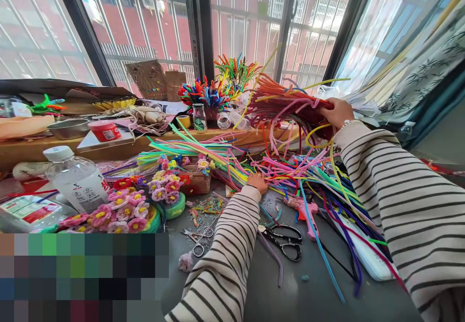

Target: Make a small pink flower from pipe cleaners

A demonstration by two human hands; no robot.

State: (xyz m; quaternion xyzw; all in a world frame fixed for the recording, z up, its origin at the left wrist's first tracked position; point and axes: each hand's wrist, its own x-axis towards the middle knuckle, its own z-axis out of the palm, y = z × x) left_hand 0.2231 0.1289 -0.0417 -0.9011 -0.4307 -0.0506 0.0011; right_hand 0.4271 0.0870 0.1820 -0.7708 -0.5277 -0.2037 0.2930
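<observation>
My right hand (337, 112) is raised at the right, closed around a thick bundle of red and brown pipe cleaners (283, 101). A few pink and yellow ones stick out of or hang from that bundle. Lower down, my left hand (257, 181) has its fingers curled onto the loose heap of pink, yellow and green pipe cleaners (203, 155); its fingertips are partly hidden among the stems. Just below the heap lie a pink glue gun (307, 215) and black-handled scissors (285, 239). Small silver scissors (199, 237) rest left of my left forearm.
Pink crocheted-looking flowers (123, 210) stand at the left beside a clear plastic bottle (74, 181). On the wooden ledge (145, 143) are a glass bottle (199, 117), a red tub (104, 130) and bunched colourful stems (207, 94). A white device (366, 254) lies at the right.
</observation>
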